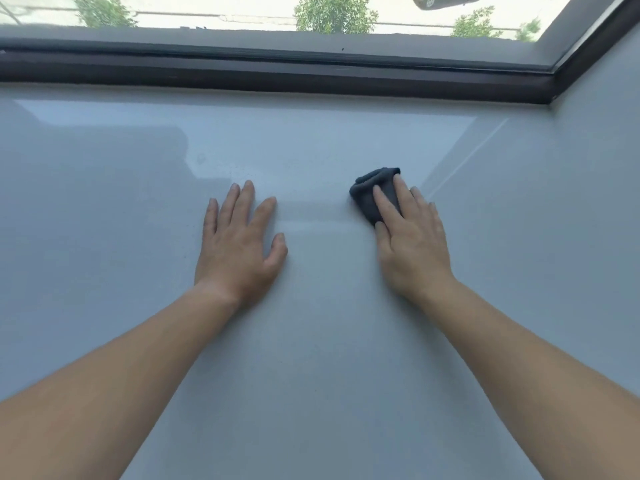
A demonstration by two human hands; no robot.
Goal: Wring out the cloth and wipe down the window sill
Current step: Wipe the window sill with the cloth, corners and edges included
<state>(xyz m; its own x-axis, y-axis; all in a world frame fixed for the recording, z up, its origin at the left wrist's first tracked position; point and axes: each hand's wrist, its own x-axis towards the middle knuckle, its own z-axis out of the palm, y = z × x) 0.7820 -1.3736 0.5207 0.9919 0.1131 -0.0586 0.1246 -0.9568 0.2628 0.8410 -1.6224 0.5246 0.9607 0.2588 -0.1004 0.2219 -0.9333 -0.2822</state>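
Two hands are on the window sill [311, 341]: my left hand [239, 244] lies flat and released, bracing, while my right hand [412, 237] presses the cloth [372, 188] down with flat fingers, holding it by pressure, not a clench. Risk: on this glossy surface the bunched wad may slip from under my fingers or leave streaks, since only part of it touches. The cloth is dark grey, folded small and thick, lying well short of the window frame [277, 77].
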